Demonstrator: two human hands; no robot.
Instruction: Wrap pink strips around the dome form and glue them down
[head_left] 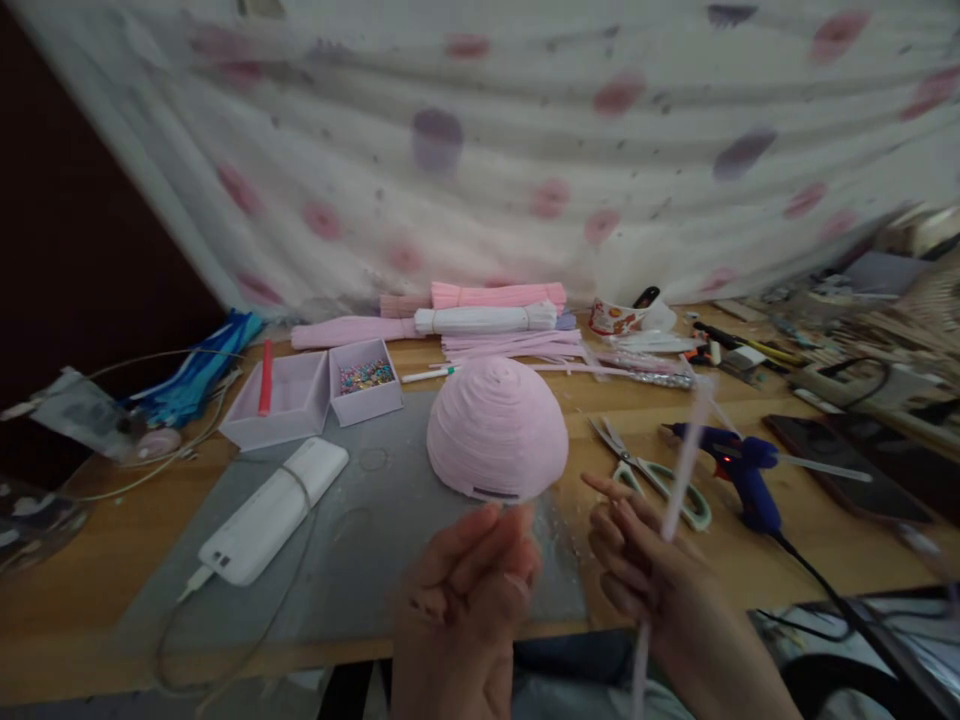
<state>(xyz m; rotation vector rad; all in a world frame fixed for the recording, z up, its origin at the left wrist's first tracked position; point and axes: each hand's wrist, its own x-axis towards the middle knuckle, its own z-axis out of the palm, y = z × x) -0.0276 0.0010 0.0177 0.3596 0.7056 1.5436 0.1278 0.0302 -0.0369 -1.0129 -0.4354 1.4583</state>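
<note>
A pale pink dome (499, 425), wound in rows of fuzzy strand, rests on the grey mat with a small dark slot low on its near side. Just in front of it is my left hand (469, 600), palm up, fingers curled together with the thumb against them. Whatever it may pinch is hidden, and I cannot tell whether the fingertips touch the dome. My right hand (649, 555), right of the dome, grips a pale pink pipe cleaner (686, 460) that stands up steeply and runs down past the wrist. Its index finger points left.
Scissors (652, 470) and a blue glue gun (739, 465) with a red light lie right. A white power bank (274, 510) with a cable is on the mat (360, 580). Behind are a bead box (367, 385), another box (296, 395) and bundled pipe cleaners (487, 318).
</note>
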